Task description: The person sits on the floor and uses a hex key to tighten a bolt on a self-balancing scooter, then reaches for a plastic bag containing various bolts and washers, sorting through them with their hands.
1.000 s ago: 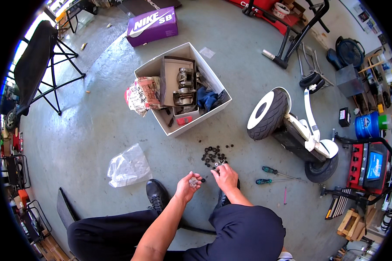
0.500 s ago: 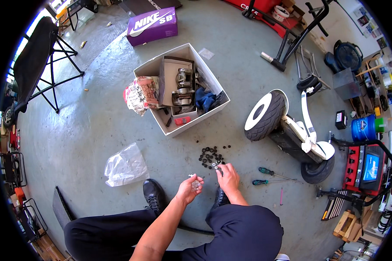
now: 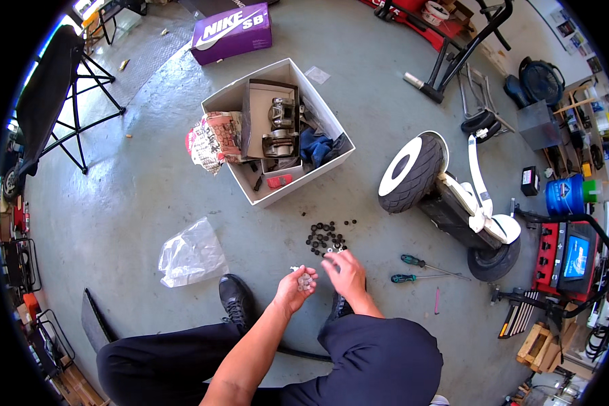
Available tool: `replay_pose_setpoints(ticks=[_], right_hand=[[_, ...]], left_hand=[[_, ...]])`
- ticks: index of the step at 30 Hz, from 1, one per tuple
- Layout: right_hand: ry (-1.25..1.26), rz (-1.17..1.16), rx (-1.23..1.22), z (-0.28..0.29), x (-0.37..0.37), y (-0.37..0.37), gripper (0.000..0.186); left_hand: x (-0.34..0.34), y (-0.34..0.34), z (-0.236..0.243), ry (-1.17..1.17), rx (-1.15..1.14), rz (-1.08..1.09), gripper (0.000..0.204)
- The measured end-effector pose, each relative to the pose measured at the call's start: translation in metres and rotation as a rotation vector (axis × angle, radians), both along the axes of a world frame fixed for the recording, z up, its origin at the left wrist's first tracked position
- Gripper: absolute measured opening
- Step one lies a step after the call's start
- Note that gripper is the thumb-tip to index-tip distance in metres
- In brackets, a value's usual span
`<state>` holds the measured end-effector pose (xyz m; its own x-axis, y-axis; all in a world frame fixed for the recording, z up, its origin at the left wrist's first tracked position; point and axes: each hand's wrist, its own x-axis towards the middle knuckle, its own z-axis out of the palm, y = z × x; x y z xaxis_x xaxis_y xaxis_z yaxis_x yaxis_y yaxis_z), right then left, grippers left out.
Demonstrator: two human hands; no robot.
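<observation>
Cupped palm up above the floor, my left hand holds several small whitish, translucent plastic pieces. Just right of it is my right hand, fingers bent and drawn together toward the left palm; what they hold, if anything, is too small to make out. Beyond both hands, small round black parts lie scattered in a loose pile on the floor. A few little white pieces sit at its near edge, close to my right fingertips.
A white box holding metal parts stands ahead. Left lies a clear plastic bag. On the right are two screwdrivers and a white-and-black two-wheeled scooter. Farther off are a purple shoebox and a folding chair.
My right hand has moved slightly left and back from the white pieces toward my left palm. My left hand stays nearly in place, still holding the whitish pieces. The whole view has shifted slightly.
</observation>
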<state>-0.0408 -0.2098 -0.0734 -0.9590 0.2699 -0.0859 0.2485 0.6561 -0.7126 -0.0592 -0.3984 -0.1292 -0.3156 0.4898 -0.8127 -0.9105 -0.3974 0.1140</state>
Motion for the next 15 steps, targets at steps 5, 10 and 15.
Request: replay_pose_setpoints(ticks=[5, 10, 15], right_hand=[[-0.006, 0.109, 0.262, -0.040, -0.011, 0.021, 0.017], [-0.075, 0.105, -0.018, -0.011, -0.004, -0.006, 0.025], [-0.008, -0.136, 0.053, -0.009, 0.009, 0.009, 0.024]], left_hand=[[-0.004, -0.003, -0.003, 0.011, 0.038, -0.007, 0.032], [-0.009, 0.007, 0.019, 0.011, -0.121, 0.061, 0.032], [-0.003, 0.002, 0.004, -0.016, 0.000, -0.003, 0.033]])
